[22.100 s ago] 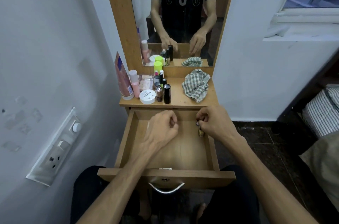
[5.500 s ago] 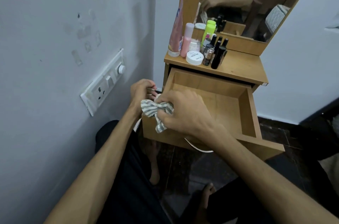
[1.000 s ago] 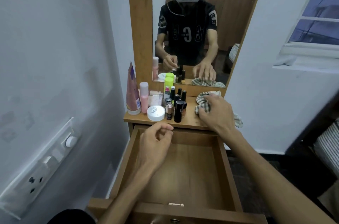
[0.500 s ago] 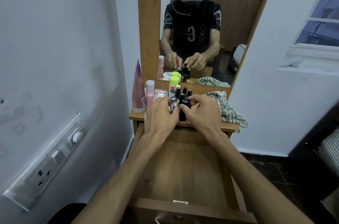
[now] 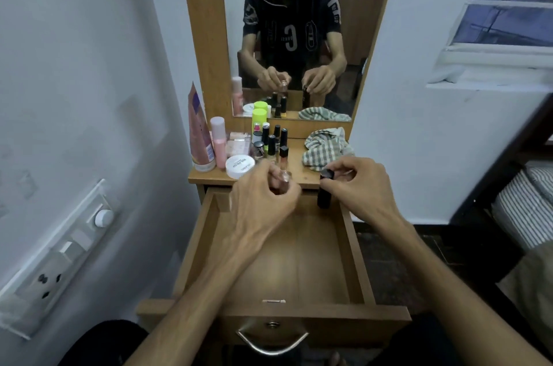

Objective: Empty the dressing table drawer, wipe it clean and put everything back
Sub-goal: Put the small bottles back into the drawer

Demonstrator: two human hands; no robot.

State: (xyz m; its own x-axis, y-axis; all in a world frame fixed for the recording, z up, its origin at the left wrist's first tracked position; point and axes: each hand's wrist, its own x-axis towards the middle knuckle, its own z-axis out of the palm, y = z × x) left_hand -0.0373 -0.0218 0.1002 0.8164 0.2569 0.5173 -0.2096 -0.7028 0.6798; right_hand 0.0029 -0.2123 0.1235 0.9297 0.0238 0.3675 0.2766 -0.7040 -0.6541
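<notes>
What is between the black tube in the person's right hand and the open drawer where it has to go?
Nothing visible. The right hand holds the black tube upright just above the back right corner of the drawer, whose wooden floor shows bare below it. The left hand, holding a small bottle, is off to the side.

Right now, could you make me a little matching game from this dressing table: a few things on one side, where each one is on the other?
Things:
1. black tube
2. checked cloth
3. white round jar
4. small clear bottle

Places:
a. in the left hand
b. heaped on the tabletop's right side
c. in the right hand
d. on the tabletop's left, near the front edge

Pairs: 1-c, 2-b, 3-d, 4-a
</notes>
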